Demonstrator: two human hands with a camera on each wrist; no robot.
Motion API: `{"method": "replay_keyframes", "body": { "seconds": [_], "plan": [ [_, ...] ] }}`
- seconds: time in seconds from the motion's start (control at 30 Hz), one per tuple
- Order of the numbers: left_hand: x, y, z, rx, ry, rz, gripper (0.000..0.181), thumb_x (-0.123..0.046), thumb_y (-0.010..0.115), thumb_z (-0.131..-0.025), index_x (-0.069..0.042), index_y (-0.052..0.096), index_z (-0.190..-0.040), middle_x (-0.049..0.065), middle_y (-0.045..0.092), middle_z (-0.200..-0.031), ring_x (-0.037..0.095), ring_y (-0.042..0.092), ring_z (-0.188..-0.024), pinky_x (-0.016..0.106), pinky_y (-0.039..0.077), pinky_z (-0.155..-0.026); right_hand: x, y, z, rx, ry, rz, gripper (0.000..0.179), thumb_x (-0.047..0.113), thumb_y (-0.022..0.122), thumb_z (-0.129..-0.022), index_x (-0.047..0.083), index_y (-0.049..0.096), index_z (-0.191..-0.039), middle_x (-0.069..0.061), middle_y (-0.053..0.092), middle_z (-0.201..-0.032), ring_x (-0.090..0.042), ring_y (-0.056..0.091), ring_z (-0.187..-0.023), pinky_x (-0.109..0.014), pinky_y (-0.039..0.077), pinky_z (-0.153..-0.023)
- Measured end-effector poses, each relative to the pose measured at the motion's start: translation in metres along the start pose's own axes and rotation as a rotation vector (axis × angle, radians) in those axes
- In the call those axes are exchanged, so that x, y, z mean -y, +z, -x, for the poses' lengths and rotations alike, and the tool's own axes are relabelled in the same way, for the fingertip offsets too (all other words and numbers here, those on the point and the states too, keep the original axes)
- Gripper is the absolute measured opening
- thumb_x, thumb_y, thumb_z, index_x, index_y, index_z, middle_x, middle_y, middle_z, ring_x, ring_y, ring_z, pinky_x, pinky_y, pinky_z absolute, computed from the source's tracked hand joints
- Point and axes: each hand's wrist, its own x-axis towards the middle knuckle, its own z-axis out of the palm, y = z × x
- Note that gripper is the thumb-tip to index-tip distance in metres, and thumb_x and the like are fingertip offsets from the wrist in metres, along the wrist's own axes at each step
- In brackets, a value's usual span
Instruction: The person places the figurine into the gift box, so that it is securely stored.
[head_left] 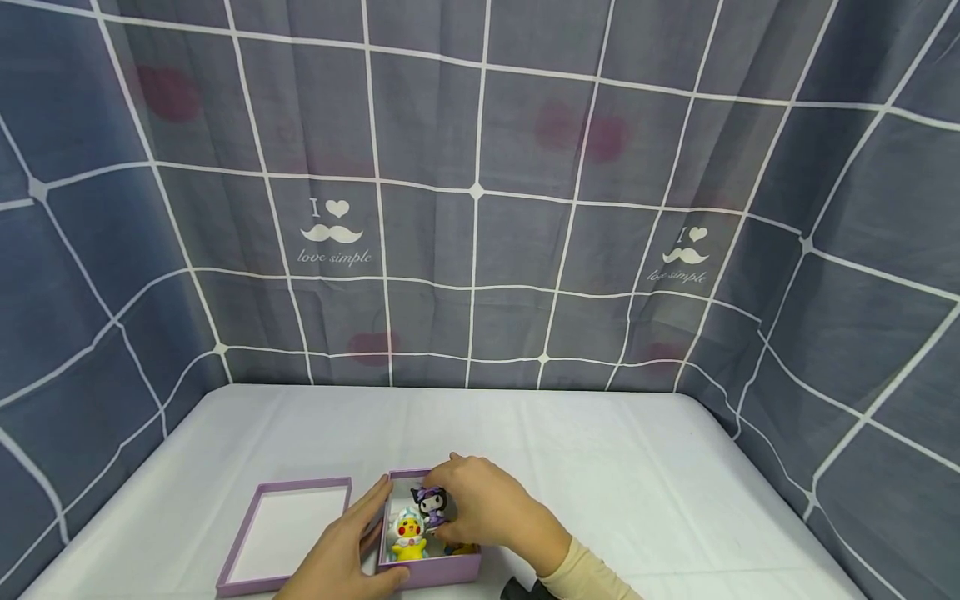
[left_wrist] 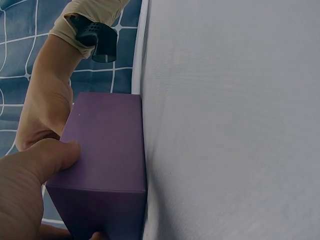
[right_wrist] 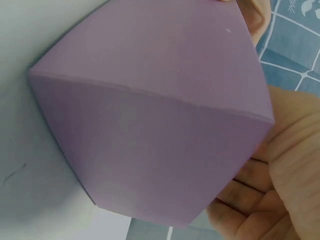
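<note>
A purple open-topped box (head_left: 438,572) stands near the front of the white table. My left hand (head_left: 341,546) grips its near left corner, thumb on the front wall (left_wrist: 107,145) and fingers along the left side. Inside lies a yellow figurine (head_left: 408,540) with red cheeks and a pale hood. A black-and-purple figurine (head_left: 430,504) with a white face lies beyond it. My right hand (head_left: 495,508) reaches over the right rim and holds this figurine between thumb and fingers. Below the right thumb, a dark-and-yellow item (head_left: 459,549) shows partly. In the right wrist view, the walls (right_wrist: 145,145) hide the contents.
The purple-rimmed lid (head_left: 307,484) lies inner side up, left of the box. White cloth covers the table (head_left: 600,467). A grey checked curtain (head_left: 427,233) encloses the back and sides. A black device (head_left: 525,590) sits at the right wrist.
</note>
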Motion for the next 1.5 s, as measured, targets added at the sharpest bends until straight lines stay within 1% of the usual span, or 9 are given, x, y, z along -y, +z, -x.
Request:
{"method": "replay_keyframes", "body": {
  "seconds": [0.13, 0.23, 0.4, 0.63, 0.73, 0.9, 1.07, 1.23, 1.5],
  "plan": [
    [-0.0009, -0.0001, 0.0002, -0.003, -0.001, -0.006, 0.106, -0.048, 0.084, -0.070, 0.003, 0.033, -0.149, 0.021, 0.032, -0.154, 0.043, 0.034, -0.137, 0.048, 0.037, -0.107, 0.0005, 0.0011, -0.0011, 0.006, -0.006, 0.019, 0.049, 0.027, 0.091, -0.066, 0.015, 0.072, -0.110, 0.012, 0.069, -0.107, -0.002, 0.061, -0.104, -0.032, 0.037, -0.111],
    [-0.0013, 0.0001, 0.0003, -0.009, -0.001, -0.004, 0.106, -0.047, 0.084, -0.070, 0.004, 0.034, -0.148, 0.021, 0.032, -0.153, 0.043, 0.034, -0.137, 0.048, 0.038, -0.107, 0.0012, 0.0010, -0.0027, 0.015, -0.013, 0.042, 0.049, 0.028, 0.091, -0.066, 0.015, 0.072, -0.109, 0.014, 0.068, -0.107, 0.000, 0.061, -0.101, -0.032, 0.036, -0.112],
    [-0.0006, 0.0015, -0.0007, -0.003, -0.012, 0.039, 0.107, -0.044, 0.085, -0.069, 0.004, 0.033, -0.149, 0.023, 0.030, -0.154, 0.046, 0.033, -0.136, 0.049, 0.040, -0.103, 0.0022, -0.0007, -0.0046, 0.023, -0.046, 0.064, 0.047, 0.028, 0.092, -0.065, 0.015, 0.072, -0.106, 0.014, 0.069, -0.103, 0.003, 0.061, -0.096, -0.033, 0.036, -0.111],
    [-0.0005, 0.0017, -0.0007, 0.010, -0.032, 0.050, 0.108, -0.044, 0.086, -0.069, 0.003, 0.032, -0.149, 0.023, 0.030, -0.154, 0.048, 0.033, -0.135, 0.050, 0.041, -0.102, 0.0022, 0.0017, -0.0042, -0.007, -0.058, 0.054, 0.047, 0.026, 0.093, -0.063, 0.014, 0.075, -0.106, 0.013, 0.070, -0.105, 0.002, 0.061, -0.102, -0.034, 0.032, -0.114],
    [-0.0001, 0.0011, -0.0007, 0.013, -0.031, 0.066, 0.108, -0.043, 0.086, -0.069, 0.004, 0.031, -0.149, 0.024, 0.029, -0.154, 0.048, 0.032, -0.136, 0.048, 0.042, -0.101, 0.0029, 0.0027, -0.0051, -0.026, -0.073, 0.086, 0.050, 0.026, 0.093, -0.063, 0.013, 0.075, -0.107, 0.010, 0.071, -0.107, 0.000, 0.061, -0.105, -0.034, 0.030, -0.115],
    [0.0004, 0.0006, -0.0013, 0.031, -0.031, 0.104, 0.108, -0.041, 0.086, -0.071, 0.005, 0.029, -0.150, 0.026, 0.025, -0.155, 0.049, 0.029, -0.136, 0.044, 0.045, -0.099, 0.0047, 0.0029, -0.0058, -0.019, -0.087, 0.158, 0.052, 0.029, 0.093, -0.064, 0.014, 0.075, -0.110, 0.008, 0.070, -0.111, -0.005, 0.061, -0.108, -0.035, 0.026, -0.117],
    [-0.0003, 0.0004, -0.0020, 0.048, -0.036, 0.128, 0.108, -0.040, 0.086, -0.071, 0.005, 0.027, -0.150, 0.027, 0.022, -0.155, 0.050, 0.028, -0.137, 0.040, 0.048, -0.097, 0.0034, 0.0040, -0.0051, -0.022, -0.101, 0.214, 0.052, 0.034, 0.092, -0.065, 0.016, 0.075, -0.112, 0.009, 0.069, -0.114, -0.004, 0.058, -0.100, -0.036, 0.021, -0.118],
    [-0.0010, 0.0006, -0.0023, 0.043, -0.022, 0.123, 0.109, -0.041, 0.085, -0.071, 0.005, 0.027, -0.150, 0.026, 0.022, -0.156, 0.048, 0.028, -0.137, 0.038, 0.048, -0.097, 0.0013, 0.0044, -0.0040, -0.029, -0.114, 0.217, 0.053, 0.034, 0.091, -0.066, 0.015, 0.074, -0.113, 0.008, 0.069, -0.114, -0.003, 0.060, -0.099, -0.037, 0.023, -0.118],
    [-0.0002, 0.0011, -0.0007, 0.042, -0.025, 0.148, 0.109, -0.039, 0.086, -0.072, 0.006, 0.026, -0.150, 0.026, 0.019, -0.156, 0.048, 0.026, -0.138, 0.036, 0.048, -0.097, 0.0051, 0.0013, -0.0084, 0.032, -0.149, 0.339, 0.051, 0.040, 0.088, -0.069, 0.016, 0.074, -0.111, 0.011, 0.070, -0.109, -0.004, 0.062, -0.100, -0.032, 0.026, -0.117]
  ]
}}
